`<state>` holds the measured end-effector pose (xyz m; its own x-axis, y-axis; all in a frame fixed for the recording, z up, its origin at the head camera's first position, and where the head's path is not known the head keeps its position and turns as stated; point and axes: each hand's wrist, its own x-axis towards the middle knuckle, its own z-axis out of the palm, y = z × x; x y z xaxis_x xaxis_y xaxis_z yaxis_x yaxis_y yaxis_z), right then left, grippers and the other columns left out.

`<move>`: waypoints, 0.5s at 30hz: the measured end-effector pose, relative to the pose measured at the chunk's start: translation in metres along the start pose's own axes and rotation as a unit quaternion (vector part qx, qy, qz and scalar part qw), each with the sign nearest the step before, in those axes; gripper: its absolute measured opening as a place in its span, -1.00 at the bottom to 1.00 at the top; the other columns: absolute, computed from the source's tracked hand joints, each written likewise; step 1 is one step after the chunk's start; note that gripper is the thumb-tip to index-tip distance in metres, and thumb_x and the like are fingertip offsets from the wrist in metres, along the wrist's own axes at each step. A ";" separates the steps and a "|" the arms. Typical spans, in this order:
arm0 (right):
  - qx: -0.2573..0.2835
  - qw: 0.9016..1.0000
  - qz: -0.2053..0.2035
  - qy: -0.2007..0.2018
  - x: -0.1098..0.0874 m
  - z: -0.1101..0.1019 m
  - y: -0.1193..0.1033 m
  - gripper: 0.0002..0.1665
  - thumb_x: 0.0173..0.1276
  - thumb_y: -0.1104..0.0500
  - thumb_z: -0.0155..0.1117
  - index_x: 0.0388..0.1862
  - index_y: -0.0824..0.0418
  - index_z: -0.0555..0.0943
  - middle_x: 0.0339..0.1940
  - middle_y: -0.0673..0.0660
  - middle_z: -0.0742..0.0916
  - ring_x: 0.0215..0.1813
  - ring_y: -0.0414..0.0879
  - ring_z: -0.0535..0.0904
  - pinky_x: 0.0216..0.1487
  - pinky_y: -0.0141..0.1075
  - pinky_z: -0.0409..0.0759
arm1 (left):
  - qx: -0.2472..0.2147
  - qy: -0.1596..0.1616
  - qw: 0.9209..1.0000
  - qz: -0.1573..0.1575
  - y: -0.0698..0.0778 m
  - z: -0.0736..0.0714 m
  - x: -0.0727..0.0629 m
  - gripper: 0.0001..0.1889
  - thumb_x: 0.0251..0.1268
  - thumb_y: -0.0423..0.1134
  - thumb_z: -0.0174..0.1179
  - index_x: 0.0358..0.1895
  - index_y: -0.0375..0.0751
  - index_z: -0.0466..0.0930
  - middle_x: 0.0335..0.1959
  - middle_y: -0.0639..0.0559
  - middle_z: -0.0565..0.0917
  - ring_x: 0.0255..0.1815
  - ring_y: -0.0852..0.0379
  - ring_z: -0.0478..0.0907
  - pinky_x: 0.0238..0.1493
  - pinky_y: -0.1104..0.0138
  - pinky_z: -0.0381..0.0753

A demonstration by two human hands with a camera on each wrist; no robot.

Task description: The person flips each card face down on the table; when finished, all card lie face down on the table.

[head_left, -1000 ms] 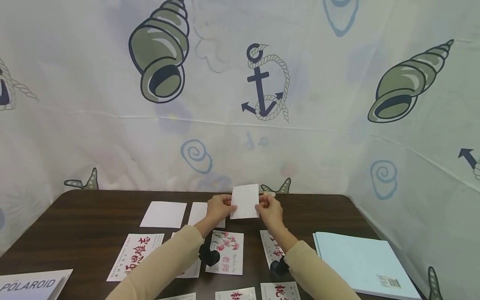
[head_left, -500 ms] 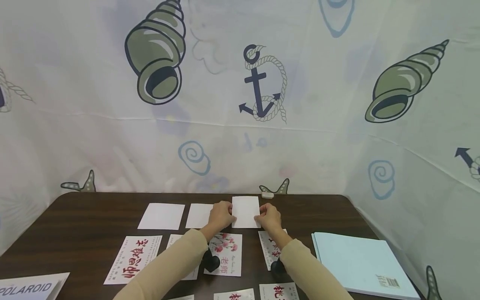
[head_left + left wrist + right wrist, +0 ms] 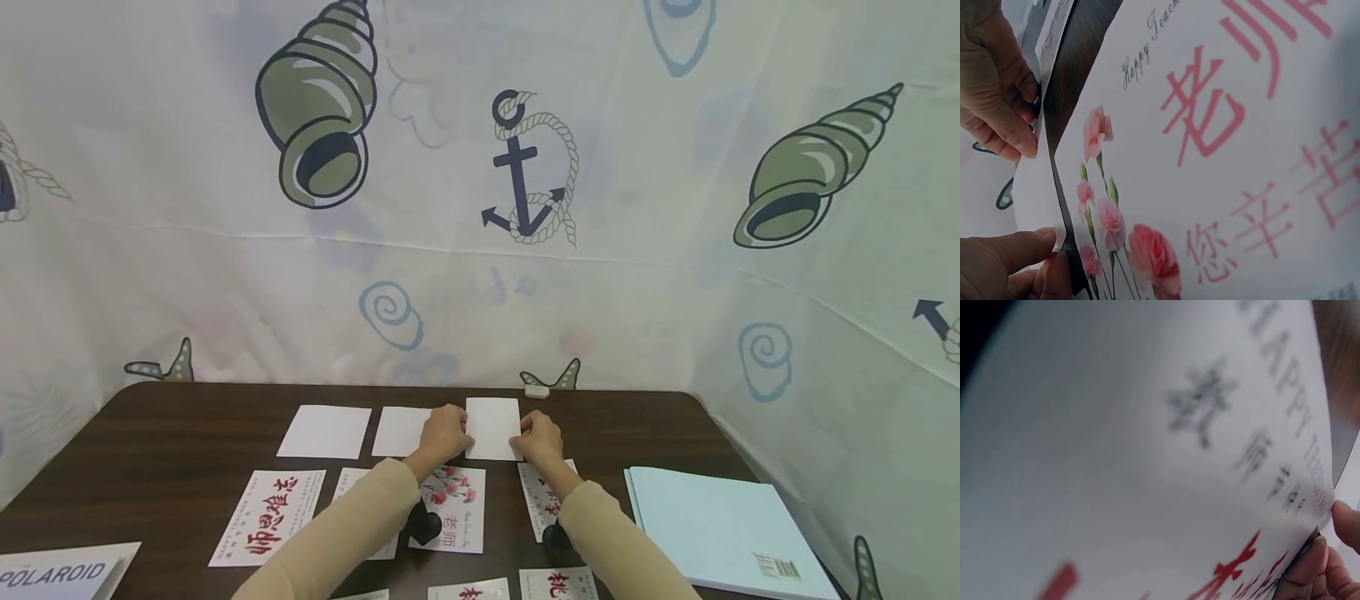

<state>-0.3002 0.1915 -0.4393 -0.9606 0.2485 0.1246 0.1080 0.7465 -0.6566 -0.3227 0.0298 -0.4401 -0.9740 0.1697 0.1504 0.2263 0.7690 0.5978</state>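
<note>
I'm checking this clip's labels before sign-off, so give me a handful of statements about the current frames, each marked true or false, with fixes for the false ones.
1. The left grip and right grip touch opposite side edges of a blank white card. True.
2. The blank white card lies alone in the far row. False: two more white cards lie to its left.
3. A pale blue stack with a barcode label lies on the table. True.
4. The stack lies left of the blank white card. False: it lies to the right.
5. A card with pink flowers lies nearer the person than the blank white card. True.
6. The right grip rests on the stack. False: it is at the blank white card's right edge.
</note>
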 end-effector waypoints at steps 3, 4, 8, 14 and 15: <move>-0.002 1.000 0.001 -0.001 0.000 -0.001 0.000 -0.71 -0.05 0.33 0.43 -0.33 0.33 0.55 -0.56 0.09 0.60 -0.42 -0.07 0.48 -0.35 -0.23 0.42 | 0.000 0.000 1.000 0.003 0.001 0.000 0.000 -0.65 -0.12 -0.40 0.38 -0.74 -0.17 0.33 -0.75 0.09 0.33 -0.64 0.16 0.25 -0.61 0.39 0.20; -0.002 1.000 0.000 -0.001 0.000 -0.001 0.000 -0.71 -0.05 0.33 0.43 -0.33 0.33 0.55 -0.55 0.09 0.59 -0.41 -0.07 0.48 -0.34 -0.23 0.42 | 0.001 0.001 1.000 0.005 0.001 0.000 0.000 -0.65 -0.12 -0.40 0.38 -0.75 -0.17 0.33 -0.76 0.09 0.33 -0.65 0.17 0.25 -0.61 0.39 0.20; -0.003 1.000 -0.010 0.003 0.001 -0.002 0.000 -0.70 -0.05 0.34 0.42 -0.32 0.34 0.54 -0.56 0.10 0.58 -0.42 -0.06 0.47 -0.33 -0.21 0.41 | 0.005 0.005 1.000 0.013 0.003 -0.002 0.000 -0.65 -0.11 -0.41 0.35 -0.76 -0.16 0.32 -0.76 0.10 0.32 -0.66 0.17 0.24 -0.62 0.39 0.18; -0.010 1.000 -0.015 -0.001 0.001 -0.001 0.001 -0.69 -0.04 0.32 0.42 -0.30 0.34 0.54 -0.54 0.10 0.58 -0.41 -0.05 0.48 -0.30 -0.19 0.43 | 0.011 -0.002 1.000 0.012 0.005 -0.001 0.000 -0.61 -0.10 -0.43 0.34 -0.80 -0.17 0.29 -0.80 0.07 0.32 -0.68 0.16 0.22 -0.66 0.39 0.18; -0.007 1.000 -0.015 0.001 0.001 -0.001 0.000 -0.69 -0.02 0.32 0.41 -0.29 0.34 0.54 -0.53 0.09 0.58 -0.41 -0.06 0.47 -0.31 -0.20 0.43 | 0.013 -0.003 1.000 0.016 0.005 -0.001 0.001 -0.63 -0.10 -0.42 0.35 -0.80 -0.18 0.31 -0.78 0.07 0.33 -0.68 0.16 0.23 -0.66 0.39 0.20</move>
<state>-0.3005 0.1925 -0.4384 -0.9629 0.2268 0.1463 0.0820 0.7624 -0.6419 -0.3223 0.0333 -0.4361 -0.9663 0.1978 0.1649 0.2571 0.7787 0.5724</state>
